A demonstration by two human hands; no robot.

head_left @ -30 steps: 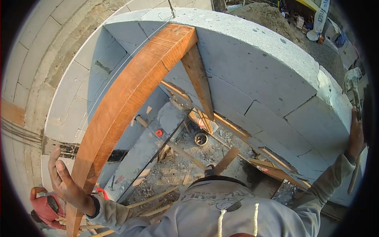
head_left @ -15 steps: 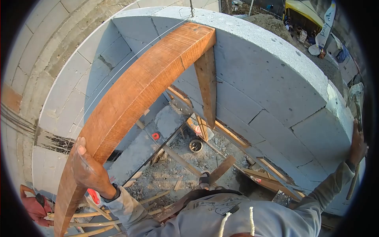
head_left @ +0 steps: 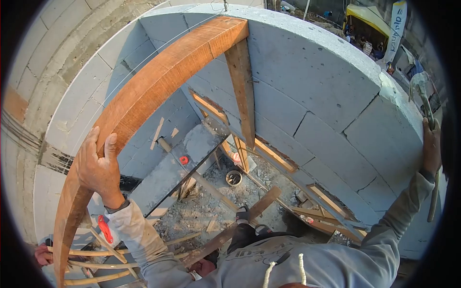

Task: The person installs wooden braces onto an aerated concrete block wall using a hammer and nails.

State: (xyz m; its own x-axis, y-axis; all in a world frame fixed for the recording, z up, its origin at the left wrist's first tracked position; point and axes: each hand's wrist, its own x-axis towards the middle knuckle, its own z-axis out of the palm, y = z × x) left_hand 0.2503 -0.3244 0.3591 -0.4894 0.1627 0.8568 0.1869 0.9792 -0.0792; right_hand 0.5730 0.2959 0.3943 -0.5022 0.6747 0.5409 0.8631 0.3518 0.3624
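Note:
My left hand grips a curved reddish-brown wooden beam, fingers over its outer edge and thumb on top. An upright wooden strut supports the beam's far end against the curved block wall. Over at the wall's right end, my right hand is closed around what looks like a trowel, its blade smeared with pale mortar and its metal neck bent. A rod-like handle hangs below that hand; the grip itself is partly hidden.
A thin string runs beside the beam. Far below are a bucket, a red tape-measure-like object on a grey ledge, planks and rubble. Another person shows at the lower left. A yellow canopy stands beyond the wall.
My left hand has shifted up along the beam, and its thumb now stands apart from the fingers. My right hand and the trowel appear higher. The view has shifted slightly.

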